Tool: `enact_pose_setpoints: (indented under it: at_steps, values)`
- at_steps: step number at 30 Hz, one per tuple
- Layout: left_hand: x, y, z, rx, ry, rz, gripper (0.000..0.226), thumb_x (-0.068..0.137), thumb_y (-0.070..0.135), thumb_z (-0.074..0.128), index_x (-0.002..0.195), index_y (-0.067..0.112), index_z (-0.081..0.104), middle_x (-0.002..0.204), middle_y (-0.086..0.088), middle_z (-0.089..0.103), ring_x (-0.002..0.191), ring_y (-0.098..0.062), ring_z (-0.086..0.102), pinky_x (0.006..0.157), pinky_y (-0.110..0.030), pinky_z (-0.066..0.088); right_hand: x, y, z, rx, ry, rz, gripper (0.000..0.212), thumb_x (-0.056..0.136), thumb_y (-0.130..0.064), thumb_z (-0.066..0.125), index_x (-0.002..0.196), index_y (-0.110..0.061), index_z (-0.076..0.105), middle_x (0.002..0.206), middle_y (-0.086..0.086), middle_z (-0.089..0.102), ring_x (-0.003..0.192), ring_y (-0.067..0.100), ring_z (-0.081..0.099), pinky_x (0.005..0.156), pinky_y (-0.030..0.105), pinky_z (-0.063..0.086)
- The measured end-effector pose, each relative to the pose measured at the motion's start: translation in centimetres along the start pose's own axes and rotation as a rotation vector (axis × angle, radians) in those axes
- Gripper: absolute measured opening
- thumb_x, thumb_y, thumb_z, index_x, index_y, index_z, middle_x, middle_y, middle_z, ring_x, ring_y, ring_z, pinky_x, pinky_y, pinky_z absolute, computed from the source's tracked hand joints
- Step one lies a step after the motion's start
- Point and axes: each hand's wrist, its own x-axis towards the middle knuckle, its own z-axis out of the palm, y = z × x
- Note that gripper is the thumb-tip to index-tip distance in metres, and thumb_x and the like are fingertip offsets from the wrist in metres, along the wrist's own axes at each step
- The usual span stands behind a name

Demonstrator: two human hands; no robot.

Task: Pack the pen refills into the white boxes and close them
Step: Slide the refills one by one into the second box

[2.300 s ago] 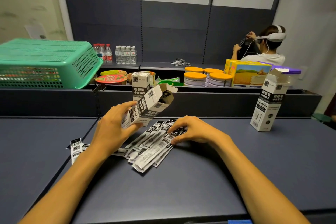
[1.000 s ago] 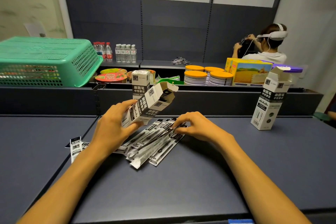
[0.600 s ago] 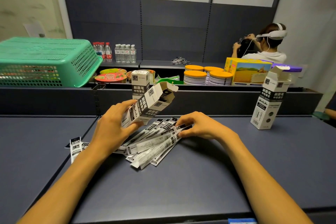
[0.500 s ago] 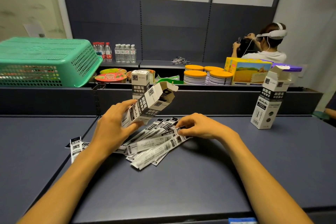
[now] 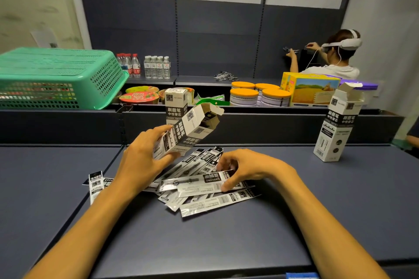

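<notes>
My left hand (image 5: pixel 140 163) grips a white box (image 5: pixel 188 131) tilted to the right, its top flaps open. Under it a fan of pen refill packets (image 5: pixel 204 190) lies on the dark table (image 5: pixel 204 238). My right hand (image 5: pixel 244 169) has its fingers curled over the right ends of the upper packets and pinches them. Two more packets (image 5: pixel 96 184) lie apart at the left. A second white box (image 5: pixel 337 124) stands upright at the far right with its lid open. A third, closed box (image 5: pixel 175 104) stands behind the one I hold.
A green basket (image 5: pixel 54 77) sits upside down at the back left. Behind the table's ledge are water bottles (image 5: pixel 156 67), noodle bowls (image 5: pixel 138 96), orange-lidded tins (image 5: pixel 258 94) and a yellow carton (image 5: pixel 310 89). A person (image 5: pixel 333 56) with a headset works at the back right.
My right hand has drawn the upper packets round to the right, spreading the fan wider, and its fingers have curled onto their ends. My left hand and its box have stayed put.
</notes>
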Motion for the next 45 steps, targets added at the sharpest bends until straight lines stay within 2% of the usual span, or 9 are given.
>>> enact_pose_setpoints:
  at_steps: [5, 9, 11, 17, 23, 28, 34, 42, 45]
  values:
    - [0.0, 0.0, 0.0, 0.009, -0.003, 0.003, 0.068, 0.076, 0.035, 0.077, 0.136, 0.031, 0.045, 0.114, 0.001, 0.062, 0.1, -0.017, 0.058, 0.076, -0.045, 0.057, 0.1, 0.0, -0.1, 0.027, 0.039, -0.048, 0.024, 0.078, -0.03, 0.08, 0.098, -0.03, 0.066, 0.101, -0.004, 0.065, 0.091, 0.013, 0.058, 0.085, 0.032, 0.051]
    - [0.0, 0.0, 0.0, 0.004, -0.004, 0.002, 0.069, 0.075, 0.037, 0.077, 0.136, 0.03, 0.045, 0.116, 0.0, 0.061, 0.101, -0.016, 0.058, 0.076, -0.044, 0.057, -0.3, 0.0, -0.5, 0.086, 0.093, -0.12, 0.008, 0.079, -0.022, 0.078, 0.083, -0.026, 0.073, 0.088, 0.001, 0.07, 0.081, 0.02, 0.061, 0.083, 0.041, 0.051]
    - [0.0, 0.0, 0.0, 0.001, -0.002, 0.001, 0.069, 0.075, 0.037, 0.076, 0.136, 0.031, 0.045, 0.115, 0.001, 0.061, 0.101, -0.016, 0.058, 0.077, -0.044, 0.057, -0.9, -0.1, -1.0, 0.157, 0.114, -0.145, 0.005, 0.08, -0.02, 0.078, 0.084, -0.022, 0.075, 0.088, -0.001, 0.072, 0.084, 0.018, 0.064, 0.082, 0.037, 0.053]
    - [0.0, 0.1, -0.1, 0.002, 0.0, 0.0, 0.069, 0.075, 0.035, 0.079, 0.136, 0.03, 0.046, 0.113, 0.001, 0.062, 0.098, -0.017, 0.059, 0.075, -0.045, 0.057, -3.1, -0.5, -2.9, 0.387, 0.231, -0.203, 0.008, 0.082, -0.01, 0.075, 0.089, -0.013, 0.074, 0.079, -0.005, 0.073, 0.064, 0.008, 0.065, 0.06, 0.014, 0.049]
    - [0.2, 0.2, -0.2, -0.001, 0.025, -0.006, 0.069, 0.075, 0.032, 0.079, 0.135, 0.027, 0.048, 0.112, 0.0, 0.062, 0.097, -0.018, 0.059, 0.076, -0.044, 0.056, -5.6, -0.3, -5.0, 0.513, 0.469, -0.303, 0.011, 0.078, -0.006, 0.075, 0.089, -0.009, 0.074, 0.073, -0.002, 0.072, 0.062, 0.008, 0.064, 0.058, 0.013, 0.049]
    - [0.2, -0.1, -0.1, -0.006, 0.029, -0.01, 0.068, 0.075, 0.032, 0.079, 0.135, 0.03, 0.046, 0.111, 0.001, 0.062, 0.097, -0.018, 0.059, 0.076, -0.046, 0.056, -6.5, 0.7, -5.9, 0.643, 0.716, -0.349, 0.016, 0.072, -0.019, 0.074, 0.088, -0.016, 0.072, 0.089, -0.003, 0.075, 0.073, 0.017, 0.072, 0.064, 0.019, 0.056]
    - [0.2, -0.2, 0.0, -0.005, 0.03, -0.017, 0.069, 0.075, 0.031, 0.08, 0.135, 0.03, 0.046, 0.115, 0.0, 0.062, 0.099, -0.017, 0.059, 0.077, -0.045, 0.057, -6.8, 1.1, -6.3, 0.605, 0.94, -0.405, 0.015, 0.074, -0.02, 0.073, 0.089, -0.019, 0.071, 0.09, -0.01, 0.075, 0.08, 0.02, 0.072, 0.067, 0.022, 0.059]
    - [0.2, 0.0, 0.0, 0.006, 0.021, -0.003, 0.069, 0.074, 0.033, 0.079, 0.136, 0.028, 0.048, 0.114, 0.0, 0.062, 0.099, -0.018, 0.059, 0.077, -0.043, 0.057, -5.3, 0.9, -5.6, 0.231, 0.979, -0.427, 0.015, 0.08, -0.015, 0.075, 0.094, -0.019, 0.073, 0.092, -0.005, 0.072, 0.087, 0.006, 0.069, 0.076, 0.018, 0.056]
    - [0.2, 0.0, 0.1, 0.003, 0.018, -0.005, 0.069, 0.075, 0.035, 0.078, 0.136, 0.029, 0.047, 0.115, 0.001, 0.062, 0.1, -0.018, 0.059, 0.078, -0.044, 0.057, -4.8, 0.8, -5.5, 0.052, 0.972, -0.423, 0.018, 0.082, -0.024, 0.073, 0.099, -0.017, 0.074, 0.094, -0.002, 0.073, 0.087, 0.01, 0.069, 0.077, 0.026, 0.059]
